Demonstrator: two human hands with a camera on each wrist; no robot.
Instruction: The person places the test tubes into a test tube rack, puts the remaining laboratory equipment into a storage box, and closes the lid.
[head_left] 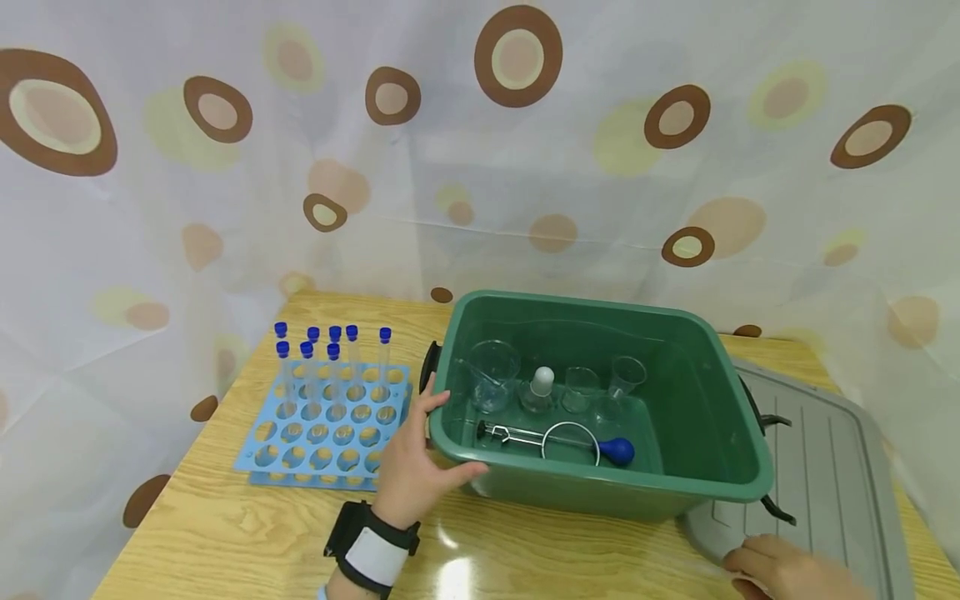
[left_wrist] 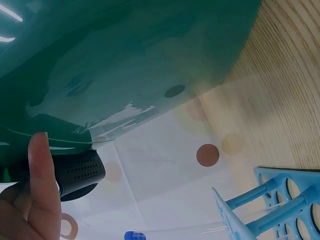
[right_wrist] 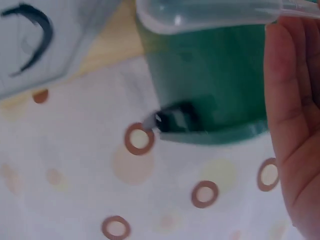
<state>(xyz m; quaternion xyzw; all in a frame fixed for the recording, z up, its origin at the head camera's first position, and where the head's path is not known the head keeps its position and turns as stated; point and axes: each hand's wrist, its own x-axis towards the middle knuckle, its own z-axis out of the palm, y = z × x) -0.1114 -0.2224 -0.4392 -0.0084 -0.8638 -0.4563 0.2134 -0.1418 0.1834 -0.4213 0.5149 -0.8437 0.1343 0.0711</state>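
My left hand grips the left front corner of a green plastic tub, with fingers at the rim and thumb along the front. In the left wrist view, a finger lies by the tub's black handle. Low at the right, my right hand is over a grey lid. It holds a clear plastic dropper, seen by its bulb in the right wrist view; the fingertips' hold is partly cut off. Inside the tub are a large beaker, a white-capped glass bottle, and a small beaker.
A conical glass, a metal ring clamp and a blue rubber bulb are also in the tub. At left stands a light-blue rack with several blue-capped test tubes. A patterned curtain hangs behind the wooden table.
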